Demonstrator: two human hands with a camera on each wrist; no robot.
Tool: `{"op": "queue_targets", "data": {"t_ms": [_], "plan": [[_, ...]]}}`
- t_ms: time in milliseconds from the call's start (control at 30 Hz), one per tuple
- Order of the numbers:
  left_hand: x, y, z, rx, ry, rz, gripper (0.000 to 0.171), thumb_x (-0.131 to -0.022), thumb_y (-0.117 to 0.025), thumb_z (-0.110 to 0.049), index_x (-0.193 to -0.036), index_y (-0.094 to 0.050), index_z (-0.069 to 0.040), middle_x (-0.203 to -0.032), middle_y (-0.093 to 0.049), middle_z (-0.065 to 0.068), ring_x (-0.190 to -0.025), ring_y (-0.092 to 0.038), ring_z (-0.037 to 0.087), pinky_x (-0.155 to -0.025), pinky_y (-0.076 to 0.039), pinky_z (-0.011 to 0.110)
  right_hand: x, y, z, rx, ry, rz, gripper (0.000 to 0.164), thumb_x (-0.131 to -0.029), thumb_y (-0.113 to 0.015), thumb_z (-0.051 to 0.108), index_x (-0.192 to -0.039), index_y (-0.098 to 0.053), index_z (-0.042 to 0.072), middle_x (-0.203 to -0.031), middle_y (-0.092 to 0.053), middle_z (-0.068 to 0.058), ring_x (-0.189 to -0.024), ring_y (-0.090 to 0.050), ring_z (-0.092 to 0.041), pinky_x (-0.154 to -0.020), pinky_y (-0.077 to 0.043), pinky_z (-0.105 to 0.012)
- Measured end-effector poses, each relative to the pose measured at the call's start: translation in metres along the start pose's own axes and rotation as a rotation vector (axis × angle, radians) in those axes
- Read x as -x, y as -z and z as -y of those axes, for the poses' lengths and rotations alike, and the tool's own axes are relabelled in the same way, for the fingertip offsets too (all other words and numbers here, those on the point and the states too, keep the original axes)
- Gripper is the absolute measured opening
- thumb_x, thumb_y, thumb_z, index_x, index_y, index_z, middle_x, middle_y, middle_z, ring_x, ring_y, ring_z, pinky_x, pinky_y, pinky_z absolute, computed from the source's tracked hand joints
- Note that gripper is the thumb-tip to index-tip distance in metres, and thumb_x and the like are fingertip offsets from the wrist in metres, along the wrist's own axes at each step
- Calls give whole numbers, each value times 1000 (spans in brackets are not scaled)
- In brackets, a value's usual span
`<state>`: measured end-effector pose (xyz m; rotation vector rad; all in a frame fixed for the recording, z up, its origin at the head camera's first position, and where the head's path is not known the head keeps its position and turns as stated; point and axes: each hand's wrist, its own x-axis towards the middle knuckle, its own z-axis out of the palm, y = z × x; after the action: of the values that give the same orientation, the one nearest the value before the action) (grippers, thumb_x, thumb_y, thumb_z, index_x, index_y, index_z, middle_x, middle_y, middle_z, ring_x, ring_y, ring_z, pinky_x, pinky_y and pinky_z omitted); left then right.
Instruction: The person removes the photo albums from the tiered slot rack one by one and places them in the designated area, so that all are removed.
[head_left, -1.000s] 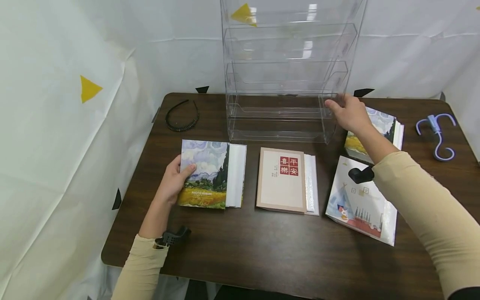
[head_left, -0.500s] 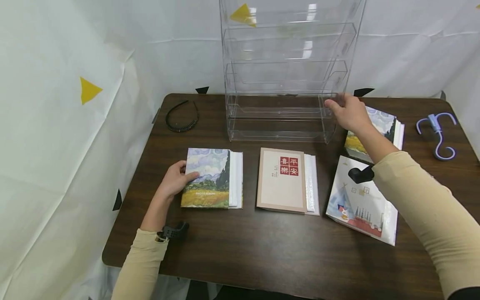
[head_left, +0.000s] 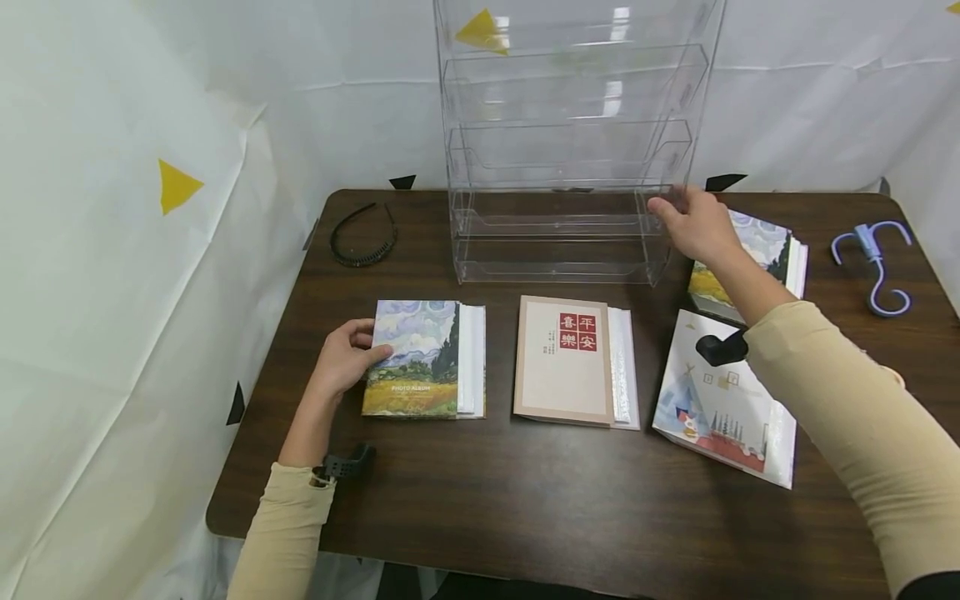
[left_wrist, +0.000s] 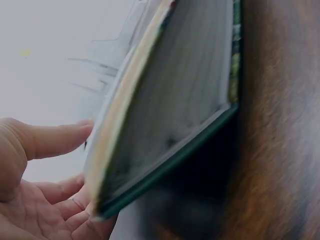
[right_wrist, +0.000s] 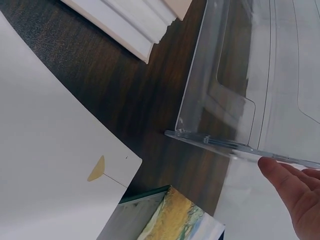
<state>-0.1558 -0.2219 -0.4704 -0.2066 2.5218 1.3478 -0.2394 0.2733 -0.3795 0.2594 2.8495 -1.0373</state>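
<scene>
A photo album (head_left: 412, 358) with a painted landscape cover lies flat at the left of the table. My left hand (head_left: 343, 360) is at its spine side, the thumb extended just over the cover's edge and the fingers beside the spine. Close up in the left wrist view, the album's page ends (left_wrist: 170, 100) face the camera, blurred. My right hand (head_left: 699, 225) holds the right side panel of a clear acrylic tiered rack (head_left: 555, 272) at the back. In the right wrist view the thumb (right_wrist: 280, 180) meets that panel's edge; the other fingers are partly hidden.
A beige album (head_left: 562, 367) with red characters lies at the middle. Right of it, a white illustrated album (head_left: 705, 392) lies slanted under my right forearm, before another landscape album (head_left: 757, 242). A black headband (head_left: 363, 257) and a blue hook hanger (head_left: 874, 267) lie at the far corners.
The left album has been lowered flat onto the table and turned straighter. My left hand has since drawn back slightly to the left, its thumb covering less of the cover. My right hand stays put.
</scene>
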Motion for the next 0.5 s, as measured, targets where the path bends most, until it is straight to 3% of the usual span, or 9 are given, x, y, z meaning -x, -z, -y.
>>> {"op": "queue_targets", "data": {"t_ms": [100,233,367,500], "plan": [[1,6,-3,25,-31,-30,62,-95,-67,-23,-148,-40,-7,-120,-57,20,-95,-61,35,-71,-56,43,1,1,-1,-18,4,0,78,-103,-36,52,-155,-16,-3,-151,-32,-31,-126,-45,-49,-103,-37,-60],[3,13,-9,-31,-108,-119,60,-97,-65,-29,-149,-40,-10,-119,-61,15,-94,-64,33,-72,-56,47,6,3,-4,-74,16,2,75,-103,-36,51,-156,-14,1,-153,-29,-28,-130,-43,-47,-103,-39,-58],[4,18,-23,-171,-261,-220,58,-97,-64,-35,-146,-45,-12,-122,-60,13,-105,-59,33,-83,-48,52,17,10,-8,-137,51,-25,73,-104,-35,50,-157,-14,4,-154,-31,-25,-130,-44,-45,-100,-41,-57],[5,20,-40,-307,-459,-281,58,-97,-64,-35,-146,-46,-11,-130,-54,16,-115,-51,35,-89,-42,55,33,19,-15,-106,111,-105,70,-104,-36,48,-158,-15,9,-155,-33,-19,-136,-38,-41,-105,-35,-59]]}}
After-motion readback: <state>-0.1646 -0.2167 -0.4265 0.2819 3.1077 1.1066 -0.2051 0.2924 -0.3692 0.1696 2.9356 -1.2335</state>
